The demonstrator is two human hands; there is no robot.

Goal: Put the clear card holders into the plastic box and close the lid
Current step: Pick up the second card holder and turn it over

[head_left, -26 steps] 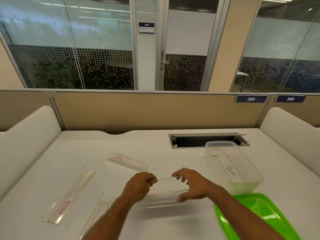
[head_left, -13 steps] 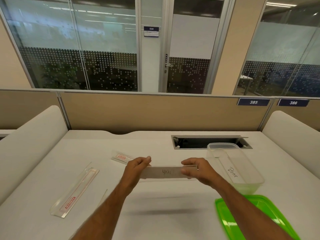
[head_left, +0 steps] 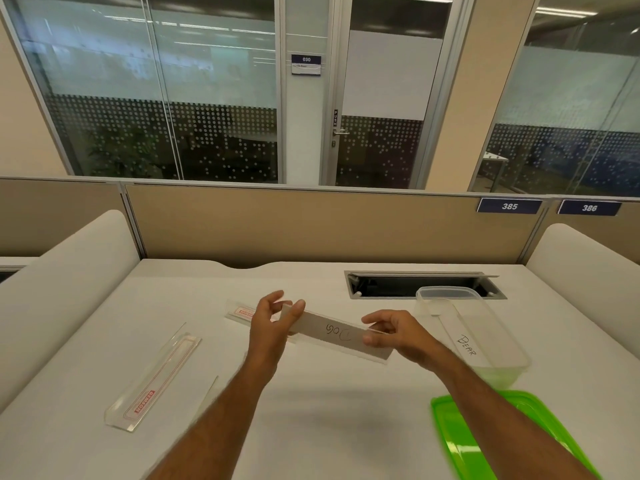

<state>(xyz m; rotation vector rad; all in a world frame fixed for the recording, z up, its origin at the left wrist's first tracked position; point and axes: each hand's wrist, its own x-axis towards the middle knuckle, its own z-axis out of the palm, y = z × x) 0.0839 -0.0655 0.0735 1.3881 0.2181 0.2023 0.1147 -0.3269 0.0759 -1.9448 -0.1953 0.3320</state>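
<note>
Head view shows both hands — left hand, right hand — fingers pinching the "Dog" card holder by its ends; next it likely goes in the plastic box.

A long clear card holder with a handwritten paper insert hangs tilted above the desk; an open, clear rectangular plastic box sits right, its green lid nearer.
</note>
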